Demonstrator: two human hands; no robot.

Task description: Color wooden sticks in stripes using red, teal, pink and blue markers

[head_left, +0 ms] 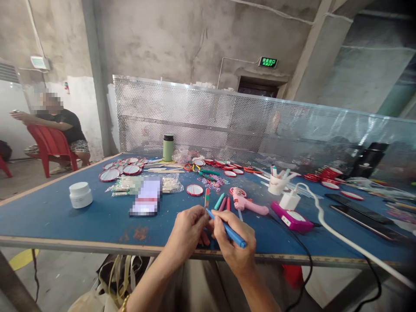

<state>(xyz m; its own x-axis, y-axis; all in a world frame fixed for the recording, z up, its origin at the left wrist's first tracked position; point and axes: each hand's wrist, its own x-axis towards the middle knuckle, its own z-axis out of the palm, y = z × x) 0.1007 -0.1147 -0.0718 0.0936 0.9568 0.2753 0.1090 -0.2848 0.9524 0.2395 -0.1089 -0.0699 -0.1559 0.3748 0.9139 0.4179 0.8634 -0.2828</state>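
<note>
My right hand (236,242) grips a blue marker (234,234), its tip pointing at the fingers of my left hand. My left hand (191,227) is closed in a pinch close to that tip. From between the hands a small flat stick (207,197) with coloured bands sticks up; my left fingers seem to pinch it, though its lower end is hidden. Just beyond my hands lie a teal marker (220,201) and a red marker (228,203). A pink glue gun (248,203) rests to their right.
A phone (147,197) and white jar (80,195) are on the left. Round red-rimmed pieces (195,190), pliers (208,172) and a green bottle (168,148) stand further back. Right are a cup of pens (275,184), a magenta power strip (292,216) and a white cable (341,242).
</note>
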